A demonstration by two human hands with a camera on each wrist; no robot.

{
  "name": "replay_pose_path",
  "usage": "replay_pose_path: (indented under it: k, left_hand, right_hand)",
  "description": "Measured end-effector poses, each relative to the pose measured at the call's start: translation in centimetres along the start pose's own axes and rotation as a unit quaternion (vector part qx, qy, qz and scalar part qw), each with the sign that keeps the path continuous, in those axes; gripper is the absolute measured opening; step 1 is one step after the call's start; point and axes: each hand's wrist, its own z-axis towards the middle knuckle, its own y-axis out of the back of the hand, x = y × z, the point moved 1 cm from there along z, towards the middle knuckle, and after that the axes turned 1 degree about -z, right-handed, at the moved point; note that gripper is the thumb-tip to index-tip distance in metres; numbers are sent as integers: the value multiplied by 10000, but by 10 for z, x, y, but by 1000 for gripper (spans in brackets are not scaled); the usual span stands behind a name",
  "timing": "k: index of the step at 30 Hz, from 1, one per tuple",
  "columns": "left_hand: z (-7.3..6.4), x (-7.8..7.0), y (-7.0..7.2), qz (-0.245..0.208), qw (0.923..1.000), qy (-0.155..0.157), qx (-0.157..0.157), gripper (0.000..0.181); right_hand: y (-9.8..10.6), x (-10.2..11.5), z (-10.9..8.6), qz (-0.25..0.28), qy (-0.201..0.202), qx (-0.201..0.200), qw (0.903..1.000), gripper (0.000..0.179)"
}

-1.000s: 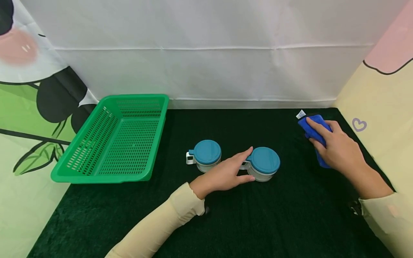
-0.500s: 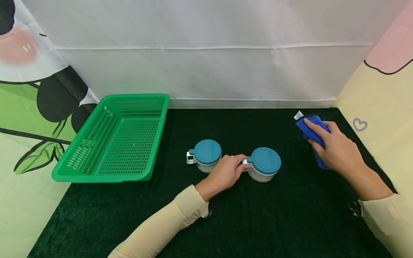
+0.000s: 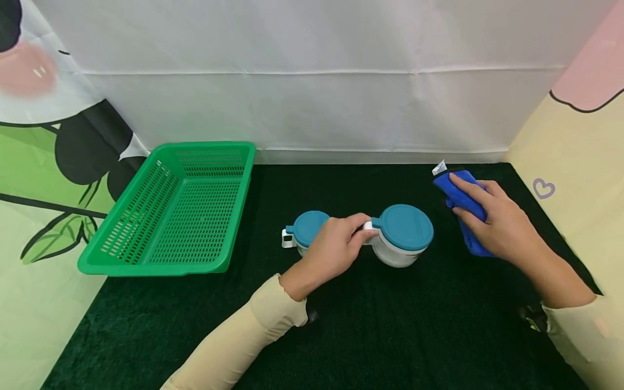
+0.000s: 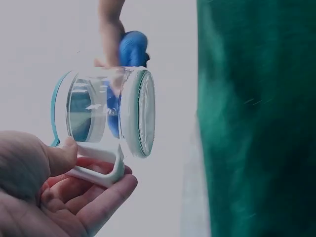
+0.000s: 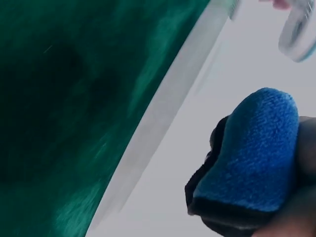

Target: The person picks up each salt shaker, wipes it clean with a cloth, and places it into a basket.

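A round clear-glass jar with a flat blue lid (image 3: 403, 238) hangs above the dark green fabric (image 3: 390, 325), its white handle (image 4: 120, 168) pinched by the left hand (image 3: 333, 244), while the right hand (image 3: 504, 225) grips a folded blue cloth (image 3: 460, 197) nearby.

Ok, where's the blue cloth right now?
In the head view, the blue cloth is at the right, gripped by the right hand, right of the lidded jar the left hand holds.
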Motion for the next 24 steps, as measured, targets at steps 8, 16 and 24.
replay_pose_path:
  k: [8, 16, 24]
  left_hand:
    - [-1, -14, 47, -97, 9938, -54, -1110, 20]
    - [-3, -17, 63, -9, 9889, 56, -1483, 23]
    - [-3, -16, 66, -96, 9842, 171, -1760, 23]
  right_hand:
    - [0, 49, 1, 1404, 599, -290, 9879, 68]
    - [-15, 93, 2, 2765, 554, -645, 9573, 67]
    - [-55, 109, 4, 3398, 515, -1145, 9321, 62]
